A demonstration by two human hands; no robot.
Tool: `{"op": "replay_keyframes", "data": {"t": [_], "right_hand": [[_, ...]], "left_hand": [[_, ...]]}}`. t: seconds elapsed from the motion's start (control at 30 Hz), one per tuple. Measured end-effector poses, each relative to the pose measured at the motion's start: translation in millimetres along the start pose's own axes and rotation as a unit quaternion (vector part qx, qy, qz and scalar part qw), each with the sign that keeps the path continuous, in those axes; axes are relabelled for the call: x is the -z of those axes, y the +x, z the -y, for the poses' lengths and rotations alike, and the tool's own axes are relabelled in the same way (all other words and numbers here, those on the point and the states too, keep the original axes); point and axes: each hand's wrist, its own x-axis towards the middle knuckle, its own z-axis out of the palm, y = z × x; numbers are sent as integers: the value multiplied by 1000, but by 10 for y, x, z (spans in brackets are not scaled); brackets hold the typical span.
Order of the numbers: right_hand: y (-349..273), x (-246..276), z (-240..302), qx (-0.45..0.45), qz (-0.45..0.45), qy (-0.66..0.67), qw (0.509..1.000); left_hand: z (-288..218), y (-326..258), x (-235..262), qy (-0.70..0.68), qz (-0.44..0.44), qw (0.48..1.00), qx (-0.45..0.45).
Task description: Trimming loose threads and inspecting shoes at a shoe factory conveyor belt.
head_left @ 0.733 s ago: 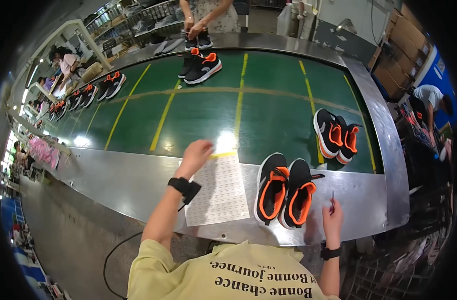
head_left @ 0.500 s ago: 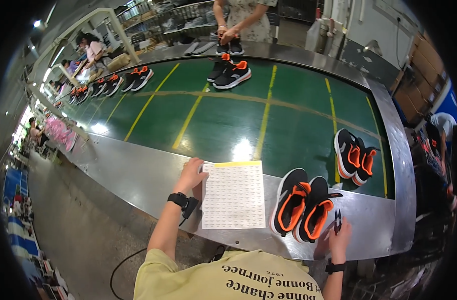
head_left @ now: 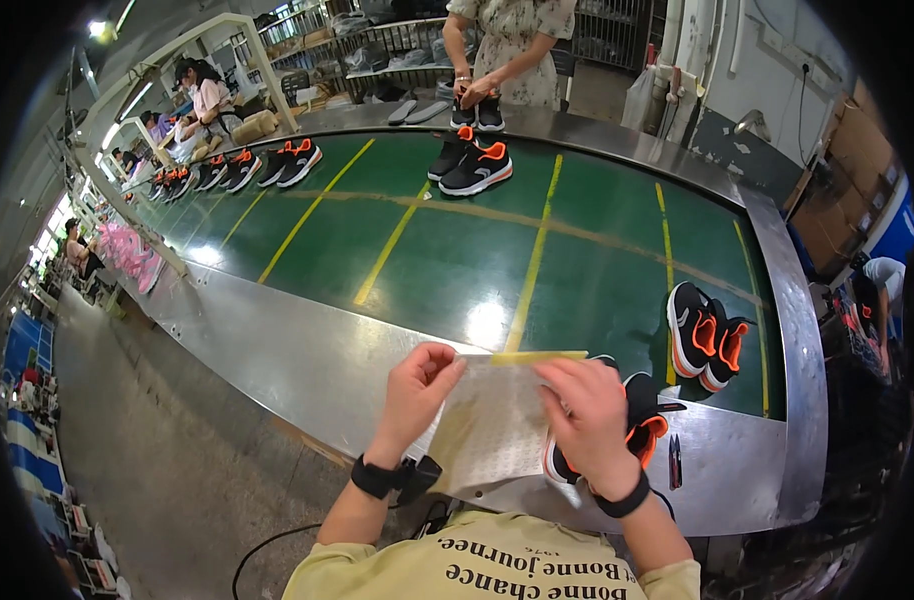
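Note:
A sheet of small labels (head_left: 492, 425) with a yellow top strip is raised and tilted over the metal table edge. My left hand (head_left: 417, 392) pinches its upper left corner between thumb and fingers. At the upper right part of the sheet, my right hand (head_left: 589, 415) is closed on it, with the fingertips partly hidden. Behind that hand, a pair of black shoes with orange lining (head_left: 645, 415) stands on the table, partly covered. Black thread snips (head_left: 675, 462) lie on the metal to the right of these shoes.
A green conveyor belt (head_left: 427, 250) with yellow lines runs ahead. It carries another pair of shoes (head_left: 705, 335) at right and several pairs farther left. Across it, a person's hands (head_left: 474, 90) work on a shoe. A metal rim (head_left: 799, 380) borders the right end.
My right hand has put the thread snips down on the table and moved left to the sheet. The sheet, flat before, is now lifted and tilted between both hands.

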Motion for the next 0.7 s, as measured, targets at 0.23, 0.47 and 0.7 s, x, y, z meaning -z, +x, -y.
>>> {"op": "replay_keyframes", "data": {"t": [0.23, 0.47, 0.7], "right_hand": [[149, -242, 73, 91, -8, 28, 995], [27, -152, -33, 90, -28, 40, 995], [-220, 270, -281, -322, -95, 411, 847]], "left_hand": [[-250, -173, -222, -32, 13, 999, -29], [-240, -186, -372, -36, 8, 999, -15], [476, 303, 23, 57, -98, 990, -79]]}}
